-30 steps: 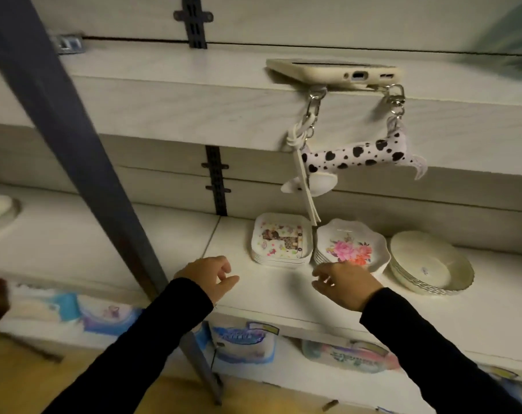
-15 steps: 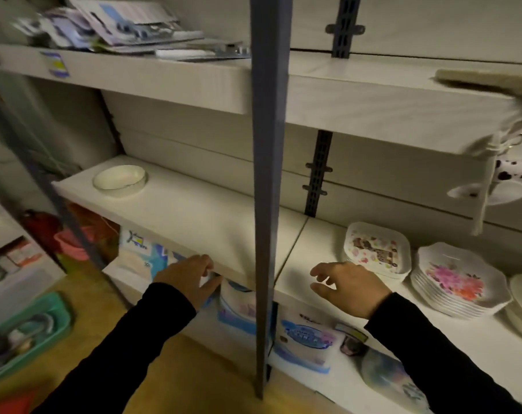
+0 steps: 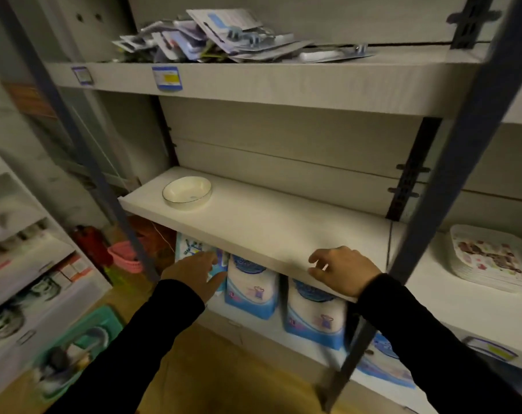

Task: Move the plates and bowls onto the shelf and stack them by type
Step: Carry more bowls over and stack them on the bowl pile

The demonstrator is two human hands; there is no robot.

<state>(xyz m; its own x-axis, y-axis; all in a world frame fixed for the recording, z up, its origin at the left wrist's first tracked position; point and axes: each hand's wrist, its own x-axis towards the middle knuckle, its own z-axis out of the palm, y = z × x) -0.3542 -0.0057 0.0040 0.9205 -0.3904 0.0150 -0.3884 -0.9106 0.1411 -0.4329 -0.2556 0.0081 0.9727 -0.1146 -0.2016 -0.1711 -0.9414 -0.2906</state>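
A single white bowl (image 3: 187, 192) with a thin dark rim stands near the left end of the middle shelf (image 3: 271, 228). At the far right a stack of square patterned plates (image 3: 490, 258) rests on the neighbouring shelf section. My left hand (image 3: 194, 271) hovers below the shelf's front edge, fingers loosely apart and holding nothing. My right hand (image 3: 343, 268) is over the shelf's front edge, fingers spread and empty. Both hands are well short of the bowl.
A slanted grey upright (image 3: 451, 186) crosses between my right hand and the plates; another upright (image 3: 83, 150) stands left. Blue-and-white packages (image 3: 252, 286) fill the lower shelf. Packets (image 3: 221, 37) litter the top shelf. Plastic drawers (image 3: 20, 264) and a green basket (image 3: 74, 348) sit at left.
My view has swung left: the plate stacks slid to the right edge and the lone bowl came toward the centre. Both hands moved left along the shelf's front, still empty.
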